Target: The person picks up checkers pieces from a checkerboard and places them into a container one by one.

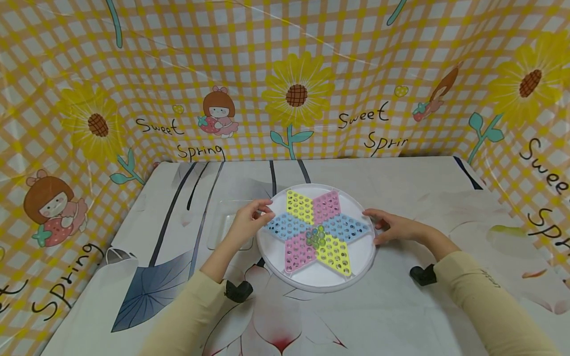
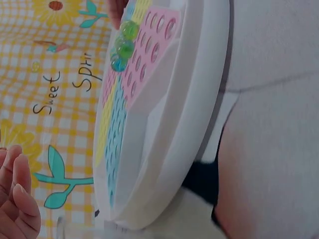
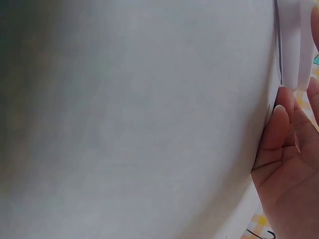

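A round white Chinese checkers board (image 1: 273, 252) lies on the table, its star of pink, yellow and blue sections dotted with holes. Several greenish glass marbles (image 1: 316, 237) are clustered near the star's centre. My left hand (image 1: 249, 221) hovers at the board's left edge with loosely bent fingers, holding nothing; the left wrist view shows this hand (image 2: 19, 196) apart from the rim. On the opposite side, my right hand (image 1: 398, 227) touches the board's right rim with relaxed fingers. In the right wrist view, fingertips (image 3: 279, 117) lie low beside the white rim (image 3: 291, 45).
A clear plastic tray (image 1: 215, 232) lies left of the board, partly behind my left hand. The table (image 1: 369, 316) bears a printed floral cloth. A checked sunflower curtain (image 1: 249, 64) rises behind the table and at both sides.
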Available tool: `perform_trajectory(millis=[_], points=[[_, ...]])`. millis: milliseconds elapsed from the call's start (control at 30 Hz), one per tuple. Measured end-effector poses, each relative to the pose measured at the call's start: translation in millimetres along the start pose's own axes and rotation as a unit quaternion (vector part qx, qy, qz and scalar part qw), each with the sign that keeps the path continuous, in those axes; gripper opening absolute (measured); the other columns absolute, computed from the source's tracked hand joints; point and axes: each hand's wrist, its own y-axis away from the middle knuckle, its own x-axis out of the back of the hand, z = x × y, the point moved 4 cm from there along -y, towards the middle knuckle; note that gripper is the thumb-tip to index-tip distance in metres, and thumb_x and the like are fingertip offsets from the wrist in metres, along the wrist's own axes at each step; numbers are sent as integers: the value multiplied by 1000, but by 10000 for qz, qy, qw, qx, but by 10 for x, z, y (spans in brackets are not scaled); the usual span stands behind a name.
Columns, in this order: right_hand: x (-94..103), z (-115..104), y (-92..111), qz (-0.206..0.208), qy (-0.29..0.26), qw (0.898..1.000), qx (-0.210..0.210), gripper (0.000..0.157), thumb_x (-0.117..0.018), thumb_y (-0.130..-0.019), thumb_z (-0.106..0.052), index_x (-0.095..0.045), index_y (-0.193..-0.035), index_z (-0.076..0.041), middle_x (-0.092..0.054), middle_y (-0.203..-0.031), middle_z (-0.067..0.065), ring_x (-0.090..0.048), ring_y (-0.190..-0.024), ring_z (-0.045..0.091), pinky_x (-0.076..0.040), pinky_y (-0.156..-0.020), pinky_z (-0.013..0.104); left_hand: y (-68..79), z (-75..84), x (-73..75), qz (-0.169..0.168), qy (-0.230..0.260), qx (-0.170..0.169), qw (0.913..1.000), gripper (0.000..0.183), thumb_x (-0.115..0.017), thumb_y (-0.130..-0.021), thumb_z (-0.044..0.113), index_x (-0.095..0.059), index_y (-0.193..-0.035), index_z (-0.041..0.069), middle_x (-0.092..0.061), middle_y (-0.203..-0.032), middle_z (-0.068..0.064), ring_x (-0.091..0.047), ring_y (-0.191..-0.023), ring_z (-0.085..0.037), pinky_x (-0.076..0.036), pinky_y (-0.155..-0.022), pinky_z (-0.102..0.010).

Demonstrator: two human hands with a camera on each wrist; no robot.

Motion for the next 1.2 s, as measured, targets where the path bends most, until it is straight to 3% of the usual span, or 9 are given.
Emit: perform_trajectory(millis=[300, 600, 933, 1200], points=[[5, 34, -12, 34, 35, 10000, -62, 85, -72, -77, -26, -22, -143, -10, -35, -115, 19, -33, -106, 32, -33, -85, 43, -50, 20, -351, -313, 57, -138, 9994, 38, -62, -87, 16, -55, -121, 2, -63, -97, -11, -47, -63, -9, -39, -55, -20], [0, 21, -6, 40, 12, 10000, -31, 84, -72, -77, -26, -22, -143, -9, -35, -115, 19, -33, -106, 32, -33, -85, 44, -55, -30, -642, -692, 68, 115, 9975, 39, -63, -86, 19, -55, -122, 5, -62, -99, -8, -49, -68, -10, -42, -59, -20], [-2, 31, -17, 40, -10, 10000, -13, 84, -72, -77, -26, -22, -143, -9, -35, -115, 19, -33, -106, 32, -33, -85, 43, -76, -83, -820, -1064, -374, 496, 9924, 36, -64, -85, 19, -57, -119, 10, -61, -92, -1, -52, -72, -9, -43, -61, -20], [-1, 44, -27, 37, -8, 10000, -32, 84, -72, -77, -26, -22, -143, -9, -35, -113, 18, -32, -105, 31, -33, -83, 42, -77, -74, -858, -1032, -869, 659, 9887, 32, -64, -85, 22, -61, -115, 13, -56, -81, 4, -48, -65, -8, -40, -55, -20]])
